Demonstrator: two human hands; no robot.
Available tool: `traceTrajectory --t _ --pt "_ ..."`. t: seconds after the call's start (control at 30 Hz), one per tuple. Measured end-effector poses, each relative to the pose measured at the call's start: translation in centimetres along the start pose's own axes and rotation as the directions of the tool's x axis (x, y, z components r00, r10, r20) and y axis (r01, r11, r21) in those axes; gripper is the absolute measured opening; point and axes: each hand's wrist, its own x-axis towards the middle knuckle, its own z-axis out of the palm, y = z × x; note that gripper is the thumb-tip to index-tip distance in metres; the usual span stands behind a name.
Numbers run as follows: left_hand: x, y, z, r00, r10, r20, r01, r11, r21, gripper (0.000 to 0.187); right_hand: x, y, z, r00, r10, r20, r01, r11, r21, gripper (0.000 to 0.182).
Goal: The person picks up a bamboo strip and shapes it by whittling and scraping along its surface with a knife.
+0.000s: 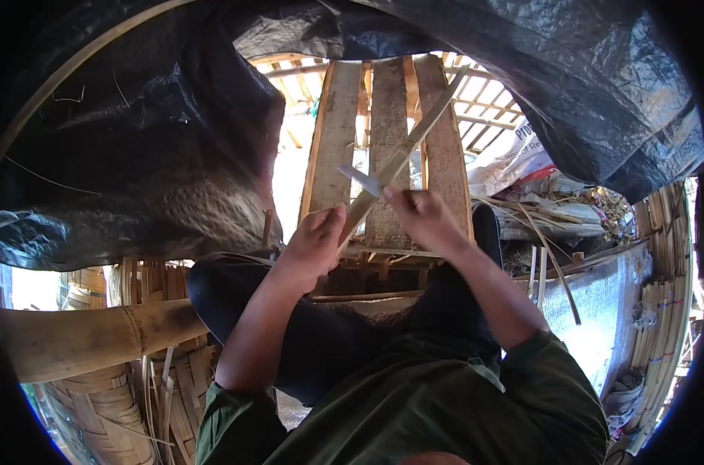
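My left hand (315, 242) is closed around the lower end of a long bamboo strip (406, 153), which slants up and to the right over the wooden planks. My right hand (422, 218) grips a knife, its handle hidden in the fingers. The knife's pale blade (360, 180) points up and to the left and crosses over the strip just above my left hand. Beneath both hands stands a bench of rough wooden planks (388, 124) with gaps between the boards.
Dark plastic sheeting (174, 139) hangs at the left and upper right. A thick bamboo pole (96, 341) lies at the left, above woven bamboo (104, 403). Thin strips (550, 252) and a printed white sack (515, 159) are at the right. Stacked bamboo slats (662, 310) stand farther right.
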Motion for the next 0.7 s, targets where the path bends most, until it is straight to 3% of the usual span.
traceTrajectory --t 0.03,0.1,0.23,0.3,0.4,0.5,0.53,0.63,0.67,0.7 --pt "-0.1 0.2 0.0 1.000 -0.010 0.000 0.010 1.000 -0.005 0.036 0.7 0.1 -0.6 1.000 0.009 0.007 -0.009 1.000 -0.001 0.060" --pt "-0.4 0.7 0.4 0.997 -0.040 0.073 0.054 0.979 -0.198 0.034 1.9 0.2 -1.9 0.973 0.142 -0.180 -0.140 0.990 0.023 0.058" --pt "-0.7 0.5 -0.2 0.998 -0.023 0.060 0.030 0.993 -0.113 0.038 -0.1 -0.7 1.1 0.999 -0.032 -0.014 0.031 0.999 -0.039 0.059" --pt "-0.6 0.0 0.0 0.999 -0.021 0.029 0.023 0.997 -0.070 0.034 0.7 -0.1 0.1 1.000 -0.005 -0.019 0.003 0.997 -0.082 0.057" --pt "-0.9 0.1 0.3 0.999 0.039 0.004 -0.039 0.999 0.019 0.033 0.3 -1.8 0.1 0.990 -0.064 -0.129 0.064 0.998 -0.008 0.055" --pt "-0.7 -1.1 -0.5 0.999 0.046 0.003 -0.046 0.999 0.022 0.033 -0.5 -2.8 0.6 0.988 0.138 0.063 -0.135 0.989 -0.054 0.059" --pt "-1.0 -1.0 -0.2 0.999 0.046 0.002 -0.046 0.999 0.018 0.033 -0.7 -2.8 0.8 0.988 0.139 0.064 -0.135 0.989 -0.057 0.059" --pt "-1.2 0.0 0.1 0.999 0.036 -0.041 -0.036 0.999 0.002 0.034 -0.9 -2.3 2.0 0.997 0.045 -0.058 -0.047 0.998 -0.033 0.058" --pt "-1.4 0.0 0.0 0.998 0.033 -0.057 -0.032 0.999 0.010 0.034 -0.9 -1.1 3.6 0.969 -0.244 -0.043 0.243 0.969 -0.041 0.056" --pt "-1.6 -0.1 -0.1 0.997 0.026 -0.068 -0.024 0.999 0.021 0.034 -0.3 0.1 3.3 0.971 -0.235 -0.042 0.234 0.972 -0.034 0.056"
